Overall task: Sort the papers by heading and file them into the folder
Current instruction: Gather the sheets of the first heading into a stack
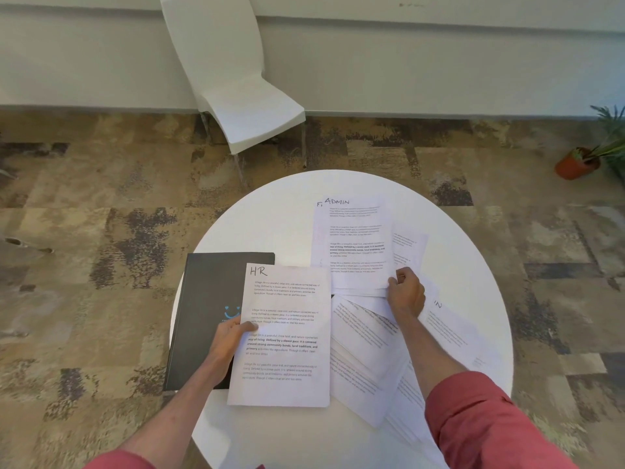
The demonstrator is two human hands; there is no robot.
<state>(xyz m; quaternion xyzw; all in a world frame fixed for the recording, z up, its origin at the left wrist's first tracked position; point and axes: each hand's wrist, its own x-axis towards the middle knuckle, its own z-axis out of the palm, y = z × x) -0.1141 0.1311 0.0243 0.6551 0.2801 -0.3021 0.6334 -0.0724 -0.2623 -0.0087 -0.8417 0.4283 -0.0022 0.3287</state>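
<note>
A black folder (206,299) lies closed at the left of the round white table (257,218). My left hand (231,336) grips the left edge of a sheet headed HR (287,333), which partly covers the folder. My right hand (406,292) pinches the lower edge of a sheet headed ADMIN (355,238) at the far side of the table. Another sheet peeks out under the ADMIN sheet, only its first letter F showing. Several loose papers (368,353) lie fanned out under my right forearm, their headings mostly hidden.
A white chair (236,96) stands on the patterned carpet beyond the table, against the wall. A potted plant (581,160) sits on the floor at the far right. The folder overhangs the table's left edge.
</note>
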